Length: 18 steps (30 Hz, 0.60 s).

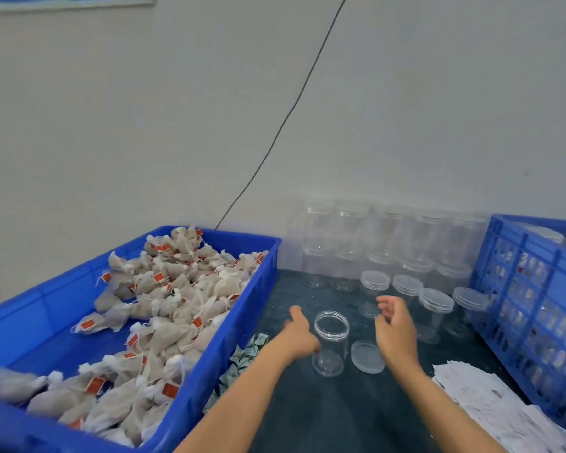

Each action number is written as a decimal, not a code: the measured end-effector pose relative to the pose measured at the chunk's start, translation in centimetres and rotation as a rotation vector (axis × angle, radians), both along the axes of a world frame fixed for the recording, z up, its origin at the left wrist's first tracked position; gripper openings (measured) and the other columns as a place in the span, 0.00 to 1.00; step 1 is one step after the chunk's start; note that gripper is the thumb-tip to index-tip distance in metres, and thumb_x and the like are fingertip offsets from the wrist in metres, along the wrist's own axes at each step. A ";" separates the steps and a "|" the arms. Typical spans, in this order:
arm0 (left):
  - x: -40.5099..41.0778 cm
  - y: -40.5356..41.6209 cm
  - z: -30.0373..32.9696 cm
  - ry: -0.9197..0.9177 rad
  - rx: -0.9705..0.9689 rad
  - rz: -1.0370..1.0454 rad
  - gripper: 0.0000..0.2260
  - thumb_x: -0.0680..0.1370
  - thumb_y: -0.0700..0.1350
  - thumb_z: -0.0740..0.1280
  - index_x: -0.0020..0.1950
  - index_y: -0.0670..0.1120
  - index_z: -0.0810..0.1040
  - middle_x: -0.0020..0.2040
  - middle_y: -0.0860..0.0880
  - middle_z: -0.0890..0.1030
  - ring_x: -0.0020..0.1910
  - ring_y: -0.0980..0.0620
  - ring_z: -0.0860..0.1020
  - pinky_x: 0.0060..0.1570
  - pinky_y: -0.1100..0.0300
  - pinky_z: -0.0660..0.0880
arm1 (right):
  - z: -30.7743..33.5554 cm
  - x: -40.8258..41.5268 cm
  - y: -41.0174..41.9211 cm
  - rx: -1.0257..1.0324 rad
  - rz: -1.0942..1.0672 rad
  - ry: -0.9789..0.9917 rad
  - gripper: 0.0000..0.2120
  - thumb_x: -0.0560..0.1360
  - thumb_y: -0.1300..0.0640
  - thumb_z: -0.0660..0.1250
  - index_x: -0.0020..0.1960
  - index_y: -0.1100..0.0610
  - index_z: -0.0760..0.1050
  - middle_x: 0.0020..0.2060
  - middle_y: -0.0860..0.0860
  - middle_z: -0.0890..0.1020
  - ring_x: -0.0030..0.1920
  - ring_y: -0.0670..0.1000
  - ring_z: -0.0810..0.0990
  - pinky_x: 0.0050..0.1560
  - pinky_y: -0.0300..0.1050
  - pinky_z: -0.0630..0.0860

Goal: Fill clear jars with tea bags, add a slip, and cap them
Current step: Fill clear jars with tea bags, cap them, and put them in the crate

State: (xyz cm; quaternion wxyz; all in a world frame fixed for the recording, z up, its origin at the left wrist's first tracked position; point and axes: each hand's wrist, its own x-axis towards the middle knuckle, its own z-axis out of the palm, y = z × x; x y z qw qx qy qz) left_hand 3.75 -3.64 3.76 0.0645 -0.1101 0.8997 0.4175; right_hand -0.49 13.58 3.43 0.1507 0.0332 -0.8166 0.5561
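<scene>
So nearest me on the right there's a messy pile of white paper slips [490, 407], and small green-printed packets [242, 358] poke out by the blue tub [242, 322] on my left. My left hand [299, 336] holds the open clear jar [330, 343], standing upright on the dark mat [340, 413]. Its lid [366, 357] lies flat just beside it. My right hand [396, 331] hovers over the lid, fingers loosely curled, holding nothing. The tub is full of tea bags [164, 308] with orange tags. Further back, four capped jars [435, 313], then stacked empty jars [389, 243] along the wall. Blue crate [530, 289] far right.
</scene>
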 end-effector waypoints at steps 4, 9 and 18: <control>0.5 -2.6 4.1 0.144 -0.042 0.021 0.25 0.77 0.41 0.65 0.71 0.43 0.59 0.62 0.39 0.74 0.53 0.46 0.76 0.52 0.51 0.73 | 5.2 1.0 -4.5 -0.088 0.195 0.132 0.14 0.75 0.72 0.57 0.53 0.57 0.73 0.49 0.51 0.79 0.52 0.51 0.76 0.51 0.39 0.69; 1.7 -10.3 6.8 0.397 -0.075 0.270 0.15 0.75 0.35 0.64 0.61 0.43 0.74 0.58 0.46 0.79 0.52 0.50 0.77 0.49 0.57 0.75 | 7.5 2.8 -10.6 -0.144 0.458 0.056 0.14 0.75 0.72 0.58 0.50 0.57 0.75 0.44 0.50 0.81 0.43 0.45 0.76 0.39 0.32 0.71; 2.4 -18.7 1.0 0.082 -0.243 0.327 0.22 0.74 0.41 0.72 0.67 0.45 0.71 0.61 0.44 0.75 0.53 0.47 0.78 0.55 0.52 0.77 | 3.6 3.7 -17.6 -0.063 0.636 -0.068 0.16 0.75 0.73 0.54 0.52 0.57 0.74 0.48 0.50 0.82 0.50 0.47 0.79 0.50 0.39 0.76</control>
